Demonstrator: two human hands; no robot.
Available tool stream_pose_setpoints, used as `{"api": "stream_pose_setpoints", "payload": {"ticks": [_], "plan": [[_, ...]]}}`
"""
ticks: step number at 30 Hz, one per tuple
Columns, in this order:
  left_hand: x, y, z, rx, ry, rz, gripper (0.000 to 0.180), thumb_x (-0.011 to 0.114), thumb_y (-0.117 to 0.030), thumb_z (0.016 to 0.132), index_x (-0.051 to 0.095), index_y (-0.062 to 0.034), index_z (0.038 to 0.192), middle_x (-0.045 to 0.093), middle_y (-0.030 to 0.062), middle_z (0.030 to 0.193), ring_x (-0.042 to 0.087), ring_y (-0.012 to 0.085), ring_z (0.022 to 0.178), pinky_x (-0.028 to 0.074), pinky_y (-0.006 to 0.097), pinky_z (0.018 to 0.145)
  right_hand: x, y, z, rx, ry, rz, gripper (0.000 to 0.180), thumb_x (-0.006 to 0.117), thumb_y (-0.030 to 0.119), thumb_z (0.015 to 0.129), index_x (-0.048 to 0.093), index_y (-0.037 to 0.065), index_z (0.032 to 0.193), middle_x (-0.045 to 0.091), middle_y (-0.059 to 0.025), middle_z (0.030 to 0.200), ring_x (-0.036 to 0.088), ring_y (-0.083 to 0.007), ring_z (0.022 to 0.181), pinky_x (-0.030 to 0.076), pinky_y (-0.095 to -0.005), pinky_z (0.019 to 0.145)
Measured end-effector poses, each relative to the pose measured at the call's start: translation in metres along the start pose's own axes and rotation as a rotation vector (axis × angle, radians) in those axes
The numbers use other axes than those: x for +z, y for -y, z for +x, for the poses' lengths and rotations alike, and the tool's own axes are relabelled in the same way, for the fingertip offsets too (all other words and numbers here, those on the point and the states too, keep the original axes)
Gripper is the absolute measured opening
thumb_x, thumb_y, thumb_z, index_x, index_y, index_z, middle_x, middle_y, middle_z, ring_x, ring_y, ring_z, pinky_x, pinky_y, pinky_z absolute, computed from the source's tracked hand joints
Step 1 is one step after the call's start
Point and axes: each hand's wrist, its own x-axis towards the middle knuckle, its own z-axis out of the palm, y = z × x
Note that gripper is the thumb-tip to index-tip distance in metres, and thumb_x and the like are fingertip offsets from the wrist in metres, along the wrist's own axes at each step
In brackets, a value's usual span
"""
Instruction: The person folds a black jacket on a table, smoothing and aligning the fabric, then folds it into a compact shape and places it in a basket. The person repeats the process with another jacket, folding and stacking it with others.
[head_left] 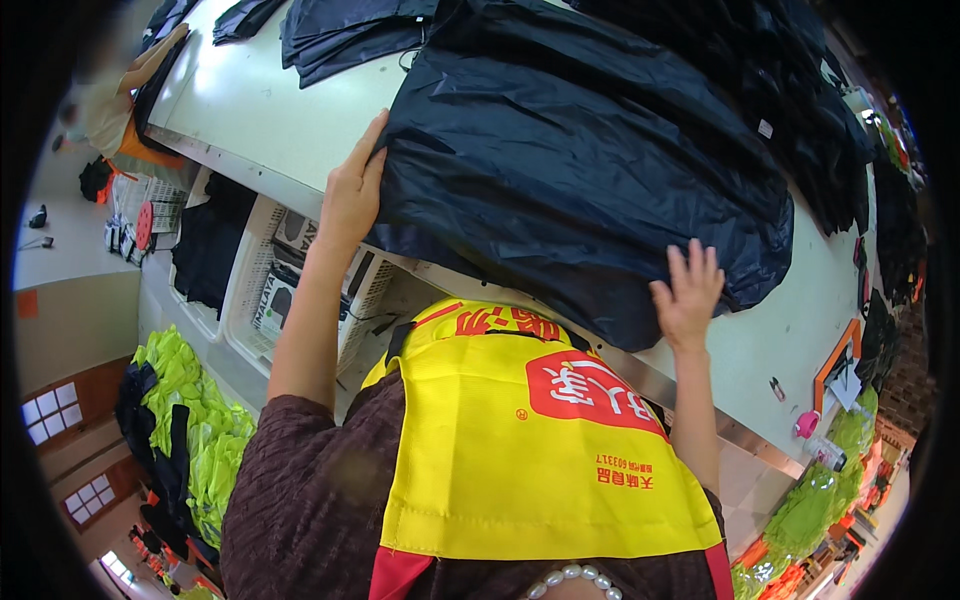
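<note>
A large piece of dark, shiny, wrinkled fabric (pixel 560 150), perhaps a garment, lies spread over the white table (pixel 250 120) in front of me. My left hand (pixel 352 195) rests at its left edge, fingers stretched out and touching the border of the cloth. My right hand (pixel 688 295) lies on the near right part of the cloth, palm down with the fingers spread. The cloth's near edge hangs over the table edge between my arms.
Folded dark garments (pixel 350 40) lie at the far left of the table, and a dark pile (pixel 770 110) at the far right. White crates (pixel 245 290) with packages stand under the table. A bottle with a pink cap (pixel 822 450) sits near the right corner. Yellow-green fabric (pixel 190 420) is heaped at left.
</note>
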Motion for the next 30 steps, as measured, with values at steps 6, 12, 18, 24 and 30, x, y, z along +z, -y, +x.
{"api": "stream_pose_setpoints", "payload": {"ticks": [6, 12, 18, 24, 30], "plan": [[0.043, 0.107, -0.051, -0.218, 0.232, 0.705, 0.04, 0.048, -0.011, 0.091, 0.048, -0.0183, 0.13, 0.058, 0.0156, 0.101, 0.059, 0.0409, 0.074, 0.049, 0.044, 0.068, 0.044, 0.003, -0.013, 0.246, 0.37, 0.001, 0.08, 0.058, 0.05, 0.08, 0.027, 0.012, 0.143, 0.02, -0.0158, 0.149, 0.014, -0.0388, 0.137, 0.015, -0.0585, 0.106], [-0.001, 0.098, -0.068, 0.239, -0.175, 0.322, 0.04, 0.05, 0.0, 0.083, 0.053, -0.0047, 0.123, 0.055, 0.0183, 0.113, 0.052, 0.0346, 0.106, 0.043, 0.039, 0.089, -0.007, -0.031, -0.041, -0.064, 0.212, 0.293, 0.07, 0.063, 0.014, 0.069, 0.039, 0.007, 0.135, 0.028, -0.0173, 0.145, 0.023, -0.0378, 0.135, 0.018, -0.0526, 0.108], [-0.015, 0.091, -0.08, 0.394, 0.518, 0.587, 0.061, 0.058, -0.024, 0.075, 0.044, -0.0127, 0.133, 0.043, 0.0142, 0.135, 0.033, 0.0338, 0.129, 0.026, 0.054, 0.103, 0.024, -0.013, -0.065, -0.212, 0.041, 0.215, 0.065, 0.059, 0.003, 0.068, 0.043, 0.006, 0.131, 0.038, -0.0175, 0.139, 0.032, -0.0349, 0.131, 0.024, -0.0486, 0.107], [-0.006, 0.103, -0.064, 0.303, 0.504, 0.609, 0.074, 0.067, -0.034, 0.067, 0.043, -0.0126, 0.134, 0.045, 0.0108, 0.133, 0.039, 0.0311, 0.124, 0.033, 0.049, 0.098, 0.025, -0.02, -0.038, -0.038, 0.155, 0.416, 0.043, 0.059, -0.003, 0.072, 0.06, 0.011, 0.112, 0.059, -0.0081, 0.121, 0.046, -0.0307, 0.123, 0.026, -0.0493, 0.106], [-0.043, 0.079, -0.051, 0.162, 0.611, 0.509, 0.032, 0.054, -0.004, 0.066, 0.065, -0.0054, 0.096, 0.065, 0.0092, 0.097, 0.056, 0.0317, 0.097, 0.047, 0.038, 0.085, -0.032, -0.024, -0.054, 0.068, 0.445, 0.524, 0.043, 0.055, -0.007, 0.075, 0.058, 0.01, 0.115, 0.055, -0.0078, 0.127, 0.039, -0.0317, 0.129, 0.02, -0.05, 0.108]]}}
